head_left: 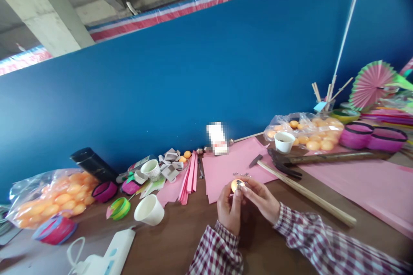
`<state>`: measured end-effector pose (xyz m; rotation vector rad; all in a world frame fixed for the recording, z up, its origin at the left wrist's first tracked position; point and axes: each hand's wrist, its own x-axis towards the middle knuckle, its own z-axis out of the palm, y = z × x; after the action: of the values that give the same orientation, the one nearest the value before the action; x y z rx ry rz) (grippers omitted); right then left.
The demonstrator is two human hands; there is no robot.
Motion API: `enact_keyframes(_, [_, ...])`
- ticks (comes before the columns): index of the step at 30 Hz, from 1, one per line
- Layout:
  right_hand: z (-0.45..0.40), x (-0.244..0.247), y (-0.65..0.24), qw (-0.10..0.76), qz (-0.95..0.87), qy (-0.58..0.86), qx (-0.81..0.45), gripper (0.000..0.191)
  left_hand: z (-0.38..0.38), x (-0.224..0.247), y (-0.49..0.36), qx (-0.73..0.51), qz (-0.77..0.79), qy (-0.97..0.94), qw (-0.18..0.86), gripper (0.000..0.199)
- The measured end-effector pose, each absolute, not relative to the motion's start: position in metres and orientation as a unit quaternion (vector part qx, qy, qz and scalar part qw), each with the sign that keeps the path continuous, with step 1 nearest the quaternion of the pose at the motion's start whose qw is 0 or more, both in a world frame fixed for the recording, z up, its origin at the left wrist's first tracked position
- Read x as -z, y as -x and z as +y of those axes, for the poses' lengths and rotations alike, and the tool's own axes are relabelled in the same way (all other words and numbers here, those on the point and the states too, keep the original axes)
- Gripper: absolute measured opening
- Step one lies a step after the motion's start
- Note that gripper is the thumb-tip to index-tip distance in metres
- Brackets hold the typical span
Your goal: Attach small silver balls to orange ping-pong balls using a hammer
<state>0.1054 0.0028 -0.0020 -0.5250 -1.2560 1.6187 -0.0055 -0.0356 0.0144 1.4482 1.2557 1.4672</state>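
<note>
Between my two hands is an orange ping-pong ball (236, 184) with a small dark metal piece on its near side. My left hand (228, 210) wraps its fingers round the ball from the left. From the right, my right hand (262, 200) pinches at the metal piece, too small to name, against the ball. Just beyond my fingers, several tiny metal bits lie on pink paper (222, 167). A small hammer (303, 191) with a wooden handle rests to the right of my hands, and a dark claw hammer (290, 161) lies behind it.
Plastic bags of orange balls (69, 195) stand at left and back right. White paper cups (150, 209), a power strip (111, 255), a black bottle (93, 165) and folded pink strips (190, 180) occupy the left. A pink-green paper fan (371, 86) stands at right. A blue partition (180, 81) closes the back.
</note>
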Motion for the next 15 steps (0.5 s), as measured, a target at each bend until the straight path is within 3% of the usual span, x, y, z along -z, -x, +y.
enact_keyframes(15, [0.0022,0.003,-0.1033,0.49,-0.518,0.233,-0.661,0.031,-0.0321,-0.0059,0.0042,-0.596,0.478,-0.525,0.375,0.034])
